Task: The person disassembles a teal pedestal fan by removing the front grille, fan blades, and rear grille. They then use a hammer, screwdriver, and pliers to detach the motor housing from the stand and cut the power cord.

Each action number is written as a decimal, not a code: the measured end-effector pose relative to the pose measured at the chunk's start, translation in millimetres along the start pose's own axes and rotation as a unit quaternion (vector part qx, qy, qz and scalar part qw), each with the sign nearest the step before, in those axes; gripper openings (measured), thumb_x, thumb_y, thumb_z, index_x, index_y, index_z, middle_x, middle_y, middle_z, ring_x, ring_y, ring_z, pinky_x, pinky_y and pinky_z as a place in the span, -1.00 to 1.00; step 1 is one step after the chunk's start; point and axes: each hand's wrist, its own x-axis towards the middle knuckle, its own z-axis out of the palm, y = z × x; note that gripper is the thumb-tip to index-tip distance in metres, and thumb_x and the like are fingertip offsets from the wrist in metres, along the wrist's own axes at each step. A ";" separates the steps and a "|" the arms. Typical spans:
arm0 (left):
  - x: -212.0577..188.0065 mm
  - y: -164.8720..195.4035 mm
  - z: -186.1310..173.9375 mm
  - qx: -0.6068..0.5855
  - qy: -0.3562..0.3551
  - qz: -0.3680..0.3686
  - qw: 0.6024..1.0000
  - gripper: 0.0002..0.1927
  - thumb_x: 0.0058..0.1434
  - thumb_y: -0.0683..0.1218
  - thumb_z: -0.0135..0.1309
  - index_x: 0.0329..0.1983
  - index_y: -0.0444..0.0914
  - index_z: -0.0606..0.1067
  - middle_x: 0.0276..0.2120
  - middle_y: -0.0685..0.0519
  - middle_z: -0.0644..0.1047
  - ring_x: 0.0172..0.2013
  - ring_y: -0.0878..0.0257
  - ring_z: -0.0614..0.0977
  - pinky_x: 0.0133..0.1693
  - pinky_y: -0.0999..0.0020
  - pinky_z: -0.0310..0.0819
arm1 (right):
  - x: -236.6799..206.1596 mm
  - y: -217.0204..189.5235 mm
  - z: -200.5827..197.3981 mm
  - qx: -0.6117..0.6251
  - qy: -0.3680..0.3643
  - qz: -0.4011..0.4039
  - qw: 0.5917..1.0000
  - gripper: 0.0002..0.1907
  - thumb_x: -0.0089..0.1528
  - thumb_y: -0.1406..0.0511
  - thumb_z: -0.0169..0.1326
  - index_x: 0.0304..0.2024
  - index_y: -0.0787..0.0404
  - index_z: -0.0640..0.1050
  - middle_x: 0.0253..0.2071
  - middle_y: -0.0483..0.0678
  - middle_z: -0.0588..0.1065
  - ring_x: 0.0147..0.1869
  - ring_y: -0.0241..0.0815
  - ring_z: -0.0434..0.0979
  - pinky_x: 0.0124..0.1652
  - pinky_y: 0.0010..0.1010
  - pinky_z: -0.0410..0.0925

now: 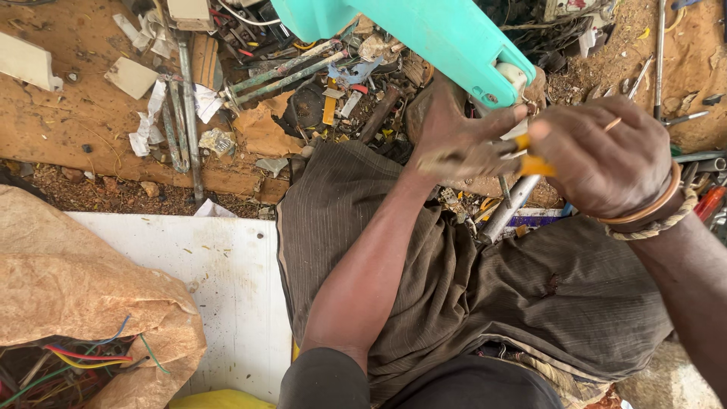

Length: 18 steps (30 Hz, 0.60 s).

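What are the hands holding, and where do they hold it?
The right hand holds a small tool by its orange handle. The left hand steadies the end of a turquoise plastic casing.

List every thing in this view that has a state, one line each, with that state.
Left hand: gripping the end of the turquoise casing.
Right hand: closed on the orange-handled tool.
Orange-handled tool: held, tip at the casing's end.
Turquoise casing: tilted, held off the ground.
Brown sack: open, coloured wires showing inside.
White board: lying flat.
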 end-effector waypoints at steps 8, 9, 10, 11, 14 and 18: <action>-8.0 21.4 -1.6 0.225 0.045 0.149 0.962 -0.10 -0.01 0.37 0.33 0.23 -0.28 0.41 0.14 -0.21 0.54 0.21 -0.07 0.59 0.24 -0.06 0.50 | 27.1 -1.3 -21.8 -0.003 -0.033 -0.042 0.999 -0.42 0.37 0.26 0.09 0.36 0.19 0.19 -0.12 0.06 0.62 -0.09 -0.03 0.67 -0.10 -0.24 0.48; -11.1 25.6 1.9 0.236 0.059 0.144 0.959 -0.16 -0.01 0.39 0.31 0.15 -0.26 0.49 0.10 -0.18 0.58 0.18 -0.05 0.61 0.23 -0.06 0.52 | 28.2 -1.0 -18.7 0.000 -0.010 -0.058 0.998 -0.43 0.39 0.26 0.11 0.37 0.20 0.21 -0.10 0.08 0.62 -0.10 -0.03 0.67 -0.09 -0.24 0.48; -15.6 29.3 5.3 0.218 0.083 0.126 0.964 -0.09 -0.03 0.42 0.29 0.19 -0.27 0.43 0.06 -0.17 0.59 0.14 -0.04 0.64 0.20 -0.04 0.56 | 28.0 -0.6 -14.1 0.002 0.014 -0.074 0.997 -0.44 0.40 0.26 0.12 0.38 0.21 0.23 -0.08 0.09 0.62 -0.10 -0.03 0.67 -0.09 -0.25 0.48; -20.5 31.9 9.3 0.198 0.104 0.109 0.968 -0.02 -0.05 0.46 0.26 0.23 -0.28 0.37 0.03 -0.16 0.59 0.10 -0.03 0.68 0.17 -0.01 0.61 | 26.2 0.4 -9.8 0.002 0.038 -0.090 0.995 -0.45 0.42 0.25 0.13 0.39 0.22 0.25 -0.06 0.10 0.63 -0.10 -0.03 0.68 -0.08 -0.25 0.49; -30.0 36.5 10.0 0.190 0.133 0.051 0.971 0.12 -0.12 0.53 0.26 0.29 -0.30 0.30 0.00 -0.14 0.58 0.05 0.00 0.68 0.08 0.05 0.62 | 10.6 -0.6 -2.5 -0.006 0.003 -0.063 0.998 -0.52 0.39 0.27 0.11 0.29 0.14 0.25 -0.14 0.02 0.63 -0.12 -0.06 0.66 -0.05 -0.23 0.50; -30.3 34.4 -8.7 0.268 0.160 0.024 0.950 0.09 -0.12 0.50 0.24 0.27 -0.33 0.37 0.02 -0.17 0.57 0.08 0.03 0.60 0.04 0.06 0.48 | -10.2 -19.1 13.7 0.020 0.060 0.044 0.997 -0.61 0.36 0.22 0.14 0.18 0.14 0.38 -0.19 0.04 0.63 -0.17 -0.08 0.65 -0.10 -0.26 0.44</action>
